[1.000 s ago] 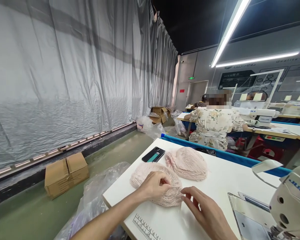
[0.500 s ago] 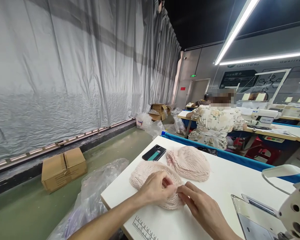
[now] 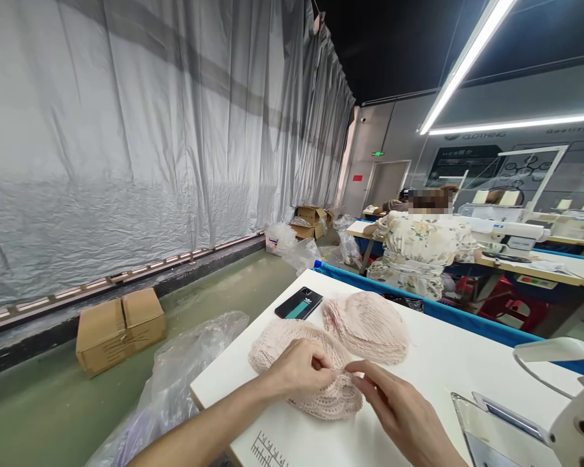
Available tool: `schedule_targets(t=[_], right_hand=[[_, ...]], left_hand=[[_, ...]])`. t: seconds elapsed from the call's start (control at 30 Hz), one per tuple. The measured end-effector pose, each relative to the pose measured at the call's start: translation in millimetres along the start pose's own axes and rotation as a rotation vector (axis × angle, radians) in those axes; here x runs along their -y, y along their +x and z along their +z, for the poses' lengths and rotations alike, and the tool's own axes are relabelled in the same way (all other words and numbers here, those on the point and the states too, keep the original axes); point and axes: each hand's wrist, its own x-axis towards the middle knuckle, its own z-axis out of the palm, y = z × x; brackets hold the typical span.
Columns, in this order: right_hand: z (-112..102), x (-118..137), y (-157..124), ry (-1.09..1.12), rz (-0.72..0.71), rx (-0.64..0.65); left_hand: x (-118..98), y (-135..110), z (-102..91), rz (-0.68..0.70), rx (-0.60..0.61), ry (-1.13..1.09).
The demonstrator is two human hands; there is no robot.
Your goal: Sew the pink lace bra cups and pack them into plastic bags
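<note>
A pale pink openwork knitted hat [image 3: 328,403] lies on the white tabletop in the head view. My left hand [image 3: 299,368] rests over it, thumb and fingers pinched on the knit near its right side. Fingertip to fingertip with it, my right hand [image 3: 399,402] comes in from the right; its index finger and thumb close on the same spot of the hat. Whether a loose thread is between the fingertips is too small to tell. Just behind lies a second pink knitted hat [image 3: 370,327], with a dark phone [image 3: 299,303] to its left.
Part of a sewing machine [image 3: 581,415] stands at the right edge. A printed ruler scale [image 3: 267,451] marks the table's front. Clear plastic bags [image 3: 194,353] and a cardboard box [image 3: 121,331] are on the floor at left. A person in a floral top [image 3: 413,250] sits ahead.
Both hands stay pinched at the same area of the hat, with the right fingers slightly more stretched. The whole view has shifted a little. The hats and phone keep their places on the table.
</note>
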Motion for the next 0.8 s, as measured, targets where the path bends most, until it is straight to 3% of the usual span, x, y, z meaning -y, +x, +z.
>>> schedule_targets(t=[0.27,0.57,0.7,0.8], right_hand=[[0,3,3,-0.026,-0.010,-0.047],[4,0,11,-0.036,-0.047,-0.235],[0,9,16,0.085,-0.075,-0.365],[-19,13,0,0.185,-0.067,-0.511]], left_hand=[[-7,5,-2.1,-0.031,-0.029,-0.067],[-6,7,-5.1,-0.036,-0.074,-0.271],[-9,6,-8.6,-0.064,-0.201,-0.513],[-22,-3,-16.7,-0.007,-0.417,-0.749]])
